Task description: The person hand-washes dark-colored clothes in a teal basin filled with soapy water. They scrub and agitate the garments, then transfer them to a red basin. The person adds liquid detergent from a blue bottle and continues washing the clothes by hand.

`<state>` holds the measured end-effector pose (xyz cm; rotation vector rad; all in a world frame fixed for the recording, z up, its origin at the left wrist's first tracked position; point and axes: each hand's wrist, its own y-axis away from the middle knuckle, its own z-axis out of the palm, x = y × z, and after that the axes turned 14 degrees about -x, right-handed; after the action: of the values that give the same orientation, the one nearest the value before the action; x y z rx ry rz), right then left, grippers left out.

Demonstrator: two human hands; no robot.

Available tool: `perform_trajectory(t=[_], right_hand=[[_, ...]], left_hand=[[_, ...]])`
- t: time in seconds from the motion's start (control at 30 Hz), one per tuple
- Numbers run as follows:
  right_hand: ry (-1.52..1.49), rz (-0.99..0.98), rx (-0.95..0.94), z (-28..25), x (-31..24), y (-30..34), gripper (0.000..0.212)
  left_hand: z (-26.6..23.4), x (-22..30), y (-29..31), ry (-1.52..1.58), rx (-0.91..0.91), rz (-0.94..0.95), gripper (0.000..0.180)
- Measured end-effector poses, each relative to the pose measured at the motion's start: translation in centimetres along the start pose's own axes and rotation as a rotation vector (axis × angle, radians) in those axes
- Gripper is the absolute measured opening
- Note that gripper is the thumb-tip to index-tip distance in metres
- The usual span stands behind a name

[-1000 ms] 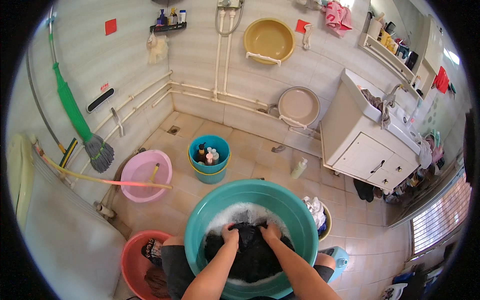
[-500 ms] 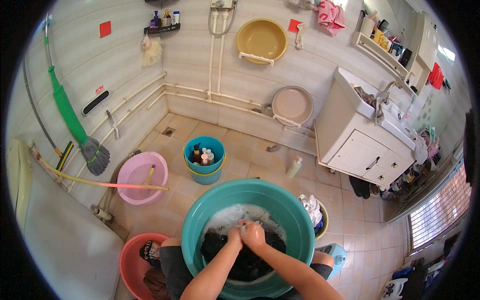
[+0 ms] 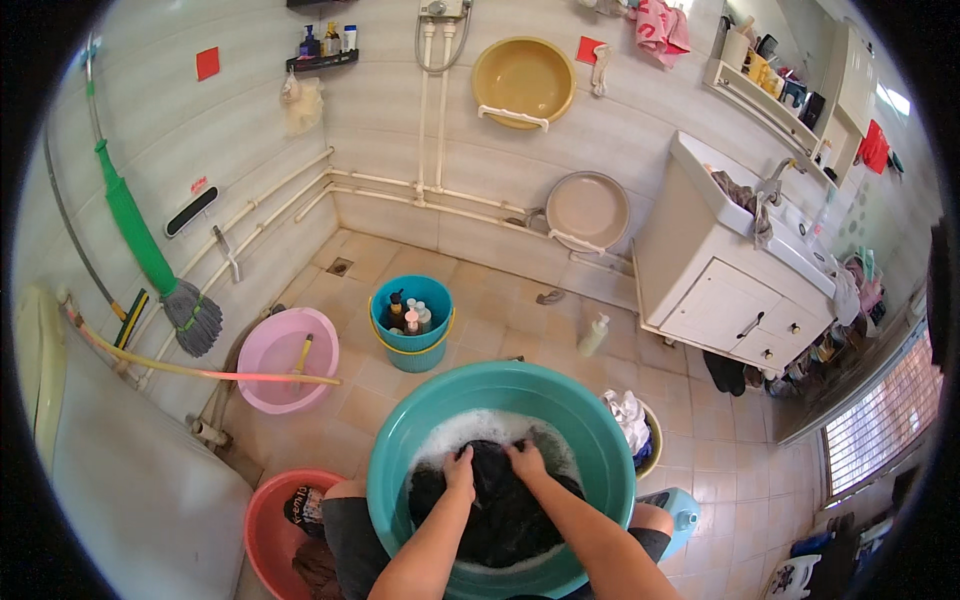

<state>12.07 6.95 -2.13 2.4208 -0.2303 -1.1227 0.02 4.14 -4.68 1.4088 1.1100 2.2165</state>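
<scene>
A large teal basin (image 3: 397, 432) stands between my knees, holding a wet black cloth garment (image 3: 505, 515) in soapy water. White suds (image 3: 462, 428) float along its far side. My left hand (image 3: 460, 473) pinches the garment at the left, fingers curled on the fabric. A short gap to the right, my right hand (image 3: 525, 459) grips another part of it, fingertips partly hidden in the cloth. Between the two hands the fabric is drawn up slightly out of the water.
A red basin (image 3: 262, 530) with clothes sits left of me; a small bucket of laundry (image 3: 652, 455) and a light-blue jug (image 3: 682, 518) are at right. Ahead stand a pink basin (image 3: 258, 365), a blue bucket of bottles (image 3: 415, 355) and a pump bottle (image 3: 593, 336).
My hands were together above the suds; now they are apart, each holding a part of the black garment, which has risen between them. The view has shifted slightly.
</scene>
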Motion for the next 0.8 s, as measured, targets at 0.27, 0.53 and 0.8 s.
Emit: perform_trajectory(t=[0.27, 0.53, 0.8], right_hand=[[0.201, -0.502, -0.009, 2.0, -7.3, 10.1, 0.028], [0.033, -0.144, 0.05, -3.5, -0.9, 1.5, 0.047], [0.35, -0.441, -0.494, -11.8, -1.2, 8.8, 0.054]], left_hand=[[-2.5, -3.0, -4.2, 0.441, -0.667, 0.096, 0.053], [3.0, 6.3, 10.1, -0.343, -0.416, 0.306, 0.047], [-2.3, 15.0, 12.2, -0.137, -0.398, 0.653, 0.028]])
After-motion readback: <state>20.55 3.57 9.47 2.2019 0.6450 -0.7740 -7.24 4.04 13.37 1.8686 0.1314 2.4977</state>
